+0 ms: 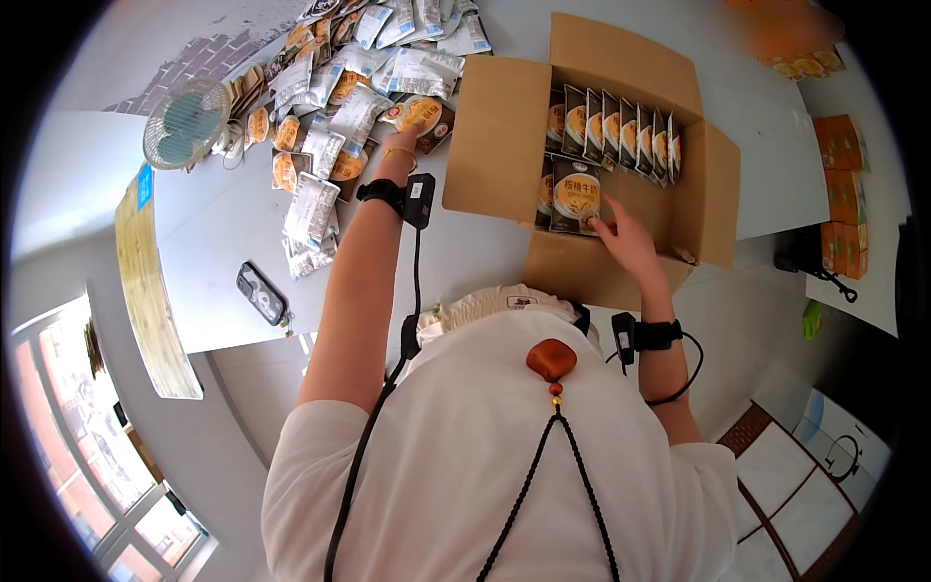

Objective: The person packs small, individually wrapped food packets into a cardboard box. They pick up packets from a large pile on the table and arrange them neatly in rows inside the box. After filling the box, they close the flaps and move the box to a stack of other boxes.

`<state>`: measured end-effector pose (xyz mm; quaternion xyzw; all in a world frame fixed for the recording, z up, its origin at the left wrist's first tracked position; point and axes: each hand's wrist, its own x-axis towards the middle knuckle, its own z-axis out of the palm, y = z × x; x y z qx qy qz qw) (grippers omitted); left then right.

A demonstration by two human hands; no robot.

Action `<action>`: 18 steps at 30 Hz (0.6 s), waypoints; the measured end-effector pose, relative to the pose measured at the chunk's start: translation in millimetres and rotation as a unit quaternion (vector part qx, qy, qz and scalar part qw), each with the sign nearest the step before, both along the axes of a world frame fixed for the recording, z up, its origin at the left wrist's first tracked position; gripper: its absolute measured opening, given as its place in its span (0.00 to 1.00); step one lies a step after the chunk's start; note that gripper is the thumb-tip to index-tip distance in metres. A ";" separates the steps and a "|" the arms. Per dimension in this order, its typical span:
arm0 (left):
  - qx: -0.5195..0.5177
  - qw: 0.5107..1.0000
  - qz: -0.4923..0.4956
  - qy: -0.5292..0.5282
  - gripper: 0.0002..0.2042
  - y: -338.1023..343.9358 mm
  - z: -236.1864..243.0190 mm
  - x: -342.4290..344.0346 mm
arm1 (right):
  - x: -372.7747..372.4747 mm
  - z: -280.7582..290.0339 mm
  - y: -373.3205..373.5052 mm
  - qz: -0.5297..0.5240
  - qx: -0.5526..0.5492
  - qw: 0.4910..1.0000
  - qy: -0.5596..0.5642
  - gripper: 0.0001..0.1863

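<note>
My right hand [630, 242] is inside an open cardboard box [596, 270], its thumb on the lower right corner of a dark food packet [576, 197] with a round bowl picture. That packet leans against another in the near left part of the box. Behind it, a row of similar packets [611, 134] stands upright along the far side. Left of the box, my left hand [403, 145] reaches onto a packet lying face up [427, 114] at the right edge of a loose pile [354, 112]. The fingers there are foreshortened, and their grip is hard to make out.
The box flaps spread outward, with the left flap [495, 136] close to my left hand. A small fan [186, 123] stands beyond the pile at left. A phone [261, 291] lies on the grey table [213, 291]. Orange cartons [842, 194] are stacked far right.
</note>
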<state>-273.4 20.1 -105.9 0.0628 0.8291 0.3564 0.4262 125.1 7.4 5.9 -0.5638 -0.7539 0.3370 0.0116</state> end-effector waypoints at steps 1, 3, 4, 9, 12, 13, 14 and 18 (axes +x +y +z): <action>0.053 0.998 0.020 -0.012 0.18 -10.8 -54.1 -42.5 | -7.2 5.7 0.9 0.020 -0.003 1.000 0.019 0.28; 0.112 0.993 0.030 -0.038 0.20 -4.4 -56.9 -34.3 | -1.9 3.1 -1.2 -0.002 -0.002 1.000 0.029 0.27; 0.141 0.988 0.036 -0.051 0.22 -3.3 -58.2 -29.8 | 1.6 0.9 -1.6 -0.013 0.001 0.999 0.034 0.27; 0.241 0.950 0.092 -0.174 0.16 -17.8 -19.2 -16.9 | 12.7 6.3 -0.6 -0.047 0.011 0.998 0.051 0.25; 0.234 0.966 0.066 -0.081 0.15 -38.9 -22.1 -18.0 | 15.4 10.6 1.0 -0.057 0.015 0.996 0.067 0.24; 0.228 0.971 0.053 -0.037 0.15 -51.8 -16.0 -14.2 | 15.5 13.7 0.6 -0.062 0.016 0.996 0.068 0.24; 0.221 0.974 0.041 0.010 0.14 -66.4 -8.2 -11.7 | 14.7 16.1 -0.3 -0.065 0.017 0.995 0.072 0.24; 0.291 0.943 -0.071 0.146 0.13 -117.6 11.0 -23.6 | 7.6 17.3 -0.6 -0.035 0.035 0.995 0.091 0.22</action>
